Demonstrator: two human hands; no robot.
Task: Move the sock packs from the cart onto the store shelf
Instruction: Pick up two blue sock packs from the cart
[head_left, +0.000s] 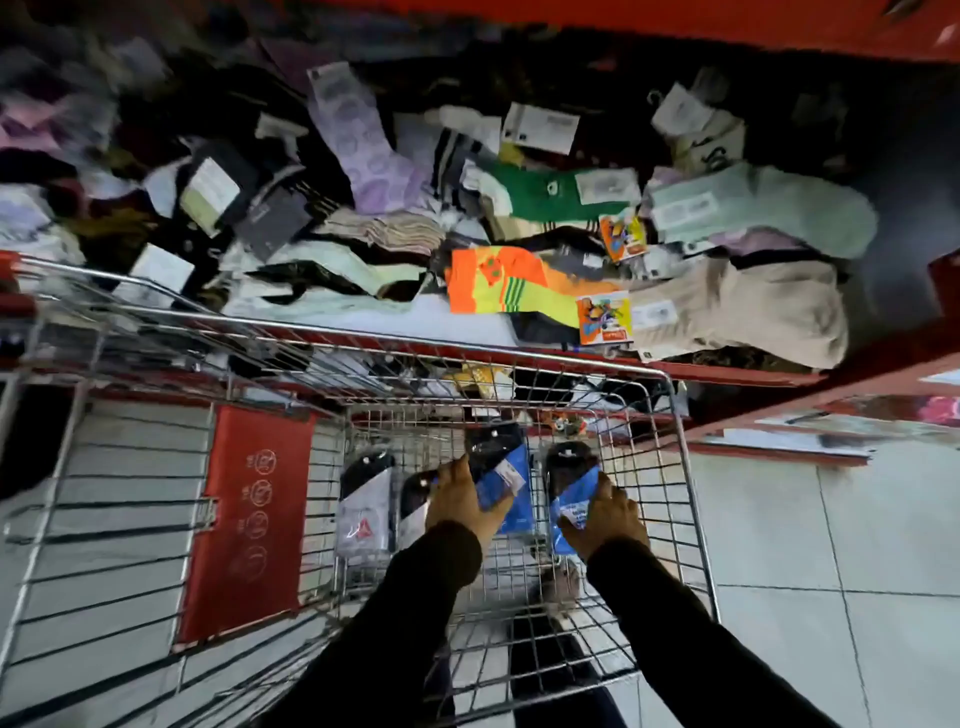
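Note:
Both my arms reach down into the wire cart (691, 499). My left hand (465, 501) grips a sock pack with a blue label (506, 480) lying on the cart's bottom. My right hand (605, 519) grips a second blue-labelled sock pack (569, 486) to its right. Two more packs lie to the left of my left hand: a white-labelled pack (366, 501) and a dark pack (415, 499) partly under my fingers. The store shelf (727, 371), red-edged, lies just beyond the cart and is heaped with loose socks.
An orange and yellow sock pair (509, 288), a green sock (540, 192) and beige socks (753, 306) lie on the shelf near its front. A red child-seat flap (249, 519) stands at the cart's left. Tiled floor (831, 545) shows to the right, with a lower red shelf (831, 415).

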